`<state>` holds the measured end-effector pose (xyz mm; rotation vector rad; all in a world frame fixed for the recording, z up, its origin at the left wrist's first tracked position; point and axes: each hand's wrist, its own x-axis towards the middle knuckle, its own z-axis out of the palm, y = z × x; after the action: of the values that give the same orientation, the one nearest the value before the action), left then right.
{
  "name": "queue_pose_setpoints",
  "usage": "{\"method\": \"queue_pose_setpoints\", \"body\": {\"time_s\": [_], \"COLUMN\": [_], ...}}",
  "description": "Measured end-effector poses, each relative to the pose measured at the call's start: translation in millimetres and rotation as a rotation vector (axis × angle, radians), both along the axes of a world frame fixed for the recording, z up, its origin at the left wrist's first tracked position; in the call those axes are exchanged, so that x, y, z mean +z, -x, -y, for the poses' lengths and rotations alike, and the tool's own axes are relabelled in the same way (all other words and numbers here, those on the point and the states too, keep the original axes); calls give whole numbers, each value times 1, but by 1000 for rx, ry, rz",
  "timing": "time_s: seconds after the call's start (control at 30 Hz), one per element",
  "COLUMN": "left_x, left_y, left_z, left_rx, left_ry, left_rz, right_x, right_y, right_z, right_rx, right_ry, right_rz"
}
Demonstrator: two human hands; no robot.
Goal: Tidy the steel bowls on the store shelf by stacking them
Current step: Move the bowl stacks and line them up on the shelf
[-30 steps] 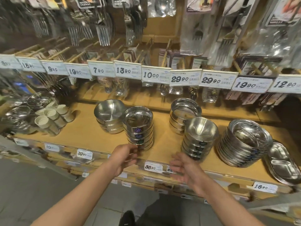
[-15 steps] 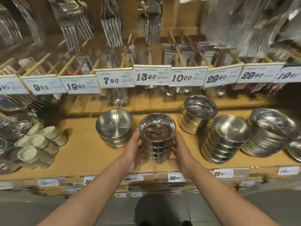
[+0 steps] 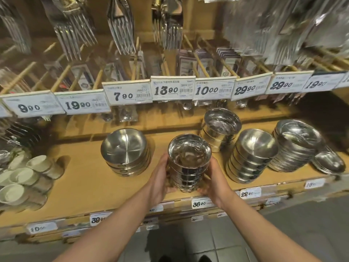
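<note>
Both hands are wrapped around the same stack of small steel bowls [image 3: 188,163]: left hand [image 3: 160,178] cupping its left side, right hand [image 3: 213,178] cupping the right, fingers curled in under the lower bowls so most fingertips are hidden. That stack sits at the near edge of the wooden shelf [image 3: 85,186], roughly dead center, right above the 36.90 price tag [image 3: 199,203]. Can't tell if it's lifted off the wood or just resting on it.

Other stuff on the same shelf:
- left of the held stack, a short stack of wider bowls [image 3: 125,154], close but not touching
- far right of it, further back, a taller stack of straight-sided bowls [image 3: 221,127]
- right again, nearer the edge, a leaning stack of rounded bowls [image 3: 253,156]
- then a pile of shallow plates [image 3: 296,146] tipped toward the right, with an oval steel tray [image 3: 328,161] beside it at the frame edge
- way over on the left, a cluster of pale cups [image 3: 24,176] lying on their sides

Above all that there's a row of white price labels [image 3: 172,89] (7.90, 13.90, 10.00, 29.90 etc.) and packs of forks [image 3: 120,25] hanging overhead, pretty blurry.
</note>
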<state>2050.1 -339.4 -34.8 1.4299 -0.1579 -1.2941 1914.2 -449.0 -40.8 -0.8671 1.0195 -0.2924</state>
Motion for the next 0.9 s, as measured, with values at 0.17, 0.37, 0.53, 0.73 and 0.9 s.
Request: {"method": "queue_pose_setpoints", "body": {"time_s": [0.17,0.37,0.53,0.73,0.9], "left_x": [5,14,17,18,14], "left_y": [8,13,15,14,11], "left_z": [6,15,22,25,11], "left_rx": [-1,20,35,58,30], "left_ry": [-31,-41,-72,-48,-43], "left_rz": [-3,-24,-36,-23,-16], "right_x": [1,4,5,9,0], "right_y": [5,10,12,12,25], "right_z": [4,7,11,10,8], "right_rx": [-5,-31,-35,-47,-123], "right_ry": [1,26,21,22,-68], "right_rz": [-5,-27,-35,-36,-18]}}
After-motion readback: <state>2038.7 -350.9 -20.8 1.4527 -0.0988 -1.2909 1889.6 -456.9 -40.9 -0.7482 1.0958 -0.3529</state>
